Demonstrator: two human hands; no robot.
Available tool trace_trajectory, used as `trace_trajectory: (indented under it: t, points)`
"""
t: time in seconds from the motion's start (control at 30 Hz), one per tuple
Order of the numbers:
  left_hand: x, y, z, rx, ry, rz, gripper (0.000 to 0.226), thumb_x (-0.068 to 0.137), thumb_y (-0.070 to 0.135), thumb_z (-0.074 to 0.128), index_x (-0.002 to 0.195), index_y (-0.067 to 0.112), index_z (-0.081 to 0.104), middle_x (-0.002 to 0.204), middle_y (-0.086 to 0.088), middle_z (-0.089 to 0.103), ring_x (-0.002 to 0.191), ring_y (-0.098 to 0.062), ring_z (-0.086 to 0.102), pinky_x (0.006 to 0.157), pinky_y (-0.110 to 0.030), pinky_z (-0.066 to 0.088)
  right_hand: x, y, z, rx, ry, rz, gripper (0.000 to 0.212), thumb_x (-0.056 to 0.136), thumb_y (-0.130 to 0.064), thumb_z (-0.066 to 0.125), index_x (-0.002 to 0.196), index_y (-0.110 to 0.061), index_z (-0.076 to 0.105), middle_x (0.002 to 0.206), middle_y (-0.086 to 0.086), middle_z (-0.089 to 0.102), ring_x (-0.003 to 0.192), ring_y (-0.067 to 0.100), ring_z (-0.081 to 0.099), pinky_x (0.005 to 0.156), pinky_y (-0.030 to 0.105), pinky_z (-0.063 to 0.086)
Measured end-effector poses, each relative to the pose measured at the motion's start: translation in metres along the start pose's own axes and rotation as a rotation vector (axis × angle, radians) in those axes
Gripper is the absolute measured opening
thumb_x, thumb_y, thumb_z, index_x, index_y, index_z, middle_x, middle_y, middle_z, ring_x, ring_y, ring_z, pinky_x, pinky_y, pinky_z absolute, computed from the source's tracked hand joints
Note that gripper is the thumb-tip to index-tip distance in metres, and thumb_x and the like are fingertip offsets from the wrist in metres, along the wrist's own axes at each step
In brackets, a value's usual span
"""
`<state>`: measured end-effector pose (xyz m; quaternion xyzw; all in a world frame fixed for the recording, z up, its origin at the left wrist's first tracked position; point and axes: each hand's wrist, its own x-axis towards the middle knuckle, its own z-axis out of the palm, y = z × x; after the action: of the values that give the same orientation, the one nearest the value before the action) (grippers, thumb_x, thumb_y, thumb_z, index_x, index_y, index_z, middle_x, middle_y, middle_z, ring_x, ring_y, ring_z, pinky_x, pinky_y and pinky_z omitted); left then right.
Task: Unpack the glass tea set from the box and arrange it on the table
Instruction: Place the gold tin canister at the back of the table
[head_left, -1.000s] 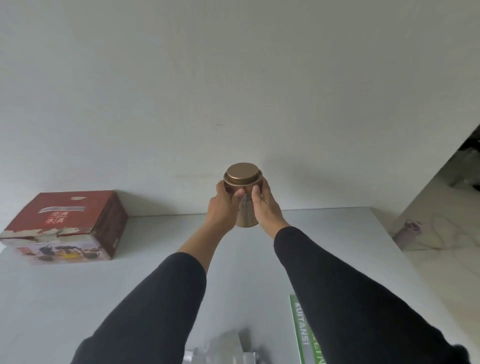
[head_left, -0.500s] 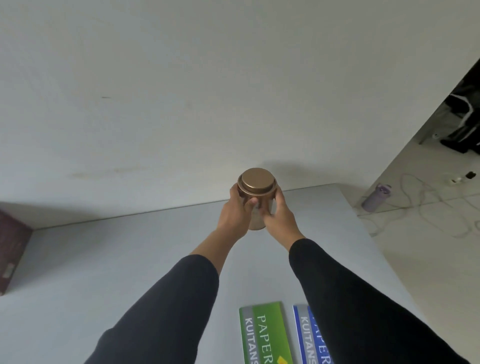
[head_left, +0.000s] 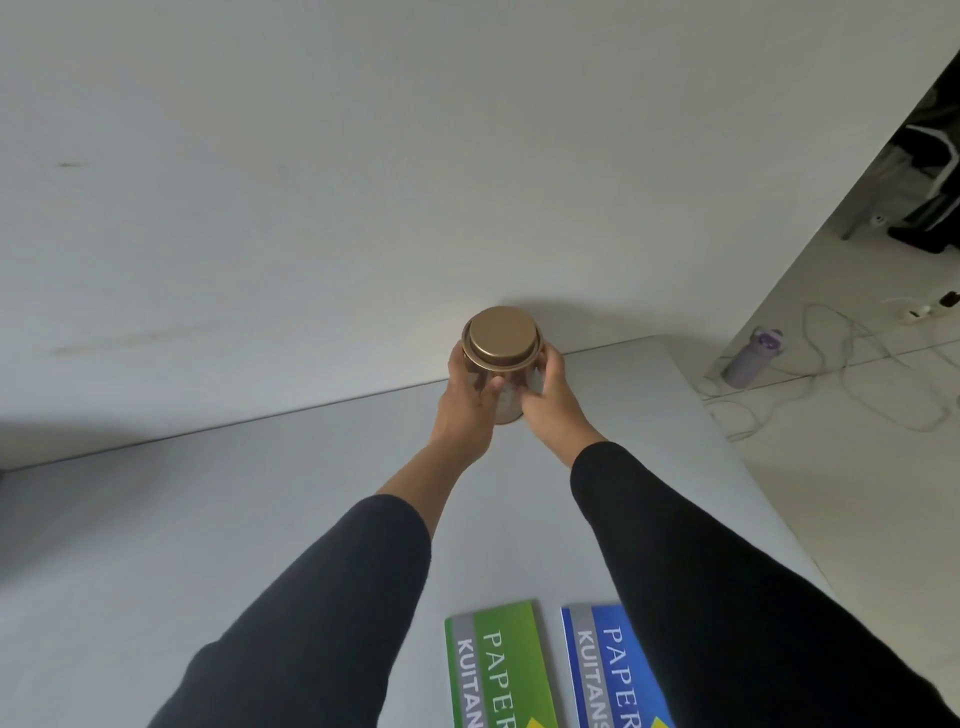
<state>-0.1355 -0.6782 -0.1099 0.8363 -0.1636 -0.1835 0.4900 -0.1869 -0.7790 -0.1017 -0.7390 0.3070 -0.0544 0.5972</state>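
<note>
A round bronze-coloured tin canister (head_left: 502, 343) with a lid is upright near the far right part of the white table (head_left: 208, 519), close to the wall. My left hand (head_left: 467, 405) wraps its left side and my right hand (head_left: 550, 400) its right side. The fingers cover most of the canister's body; whether its base touches the table is hidden. The tea set box is out of view.
A green paper pack (head_left: 498, 670) and a blue paper pack (head_left: 613, 665) lie at the table's near edge. The white wall runs along the table's far side. On the floor to the right stand a purple bottle (head_left: 753, 358) and loose cables (head_left: 841, 374).
Both hands carried the canister to the right along the table's far edge. The view swung right, so the red box left the frame and the blue pack came in.
</note>
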Motion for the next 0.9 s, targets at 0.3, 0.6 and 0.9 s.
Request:
trace_trajectory:
  t: [0.3,0.6,0.9]
  points:
    - [-0.013,-0.005,-0.015,0.117,-0.034,-0.204,0.068,0.101,0.048,0.027,0.153,0.025,-0.008,0.161,-0.006,0.016,0.143,-0.033,0.027,0.112,-0.043,0.029,-0.008,0.002,-0.007,-0.068,0.0,0.057,0.069,0.095,-0.006,0.036,0.15,-0.032,0.002,0.158,-0.002,0.017,0.142,0.024,0.026,0.108,0.032,0.028]
    - [-0.071,0.008,-0.066,0.178,0.073,-0.161,0.066,0.102,0.045,0.026,0.154,0.021,-0.006,0.162,-0.004,0.004,0.147,-0.028,0.017,0.116,-0.041,0.021,-0.075,-0.029,-0.002,-0.054,0.064,0.116,0.064,0.096,-0.014,0.038,0.151,-0.027,0.008,0.155,0.006,0.026,0.138,0.026,0.033,0.103,0.034,0.032]
    - [-0.148,0.017,-0.183,0.19,0.179,-0.051,0.066,0.102,0.043,0.027,0.154,0.017,-0.005,0.162,-0.003,0.001,0.15,-0.019,0.002,0.119,-0.037,0.01,-0.159,-0.109,0.058,-0.077,0.024,-0.002,0.035,0.093,-0.02,0.044,0.126,-0.028,0.039,0.098,-0.004,0.044,0.091,0.016,0.047,0.078,0.026,0.035]
